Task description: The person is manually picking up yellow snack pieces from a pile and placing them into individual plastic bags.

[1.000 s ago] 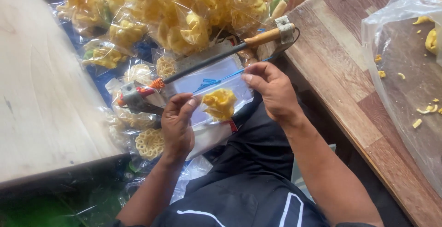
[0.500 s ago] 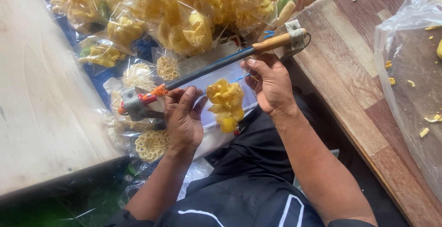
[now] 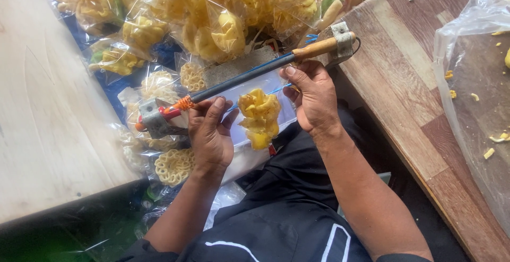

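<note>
**Two hands hold a snack bag under a long bar**

The left hand (image 3: 210, 134) is closed on the left edge of a small clear plastic bag with curly yellow crackers inside (image 3: 260, 114). Its fingers pinch the plastic just under the bar. The right hand (image 3: 312, 98) is closed on the right edge of the same bag, with its thumb up against the bar. The bag hangs between the two hands, over the person's lap, and its top edge sits right at the bar.

The bar is a long dark metal rod with a light wooden handle (image 3: 249, 74). It runs on a slant from lower left to upper right. Its left end goes into a small grey metal block with red and orange bits (image 3: 154, 117). Its handle end rests near the edge of the brown wooden table (image 3: 404, 76) on the right.

Behind the bar lies a big pile of clear bags full of yellow crackers (image 3: 202, 12). Some round, lacy, pale crackers in bags (image 3: 172, 166) lie below the left hand. On the left is a pale wooden board (image 3: 48, 124). On the brown table lies a sheet of clear plastic with yellow crumbs on it (image 3: 478, 81).

The person wears dark clothes with white lines (image 3: 287, 225).
</note>
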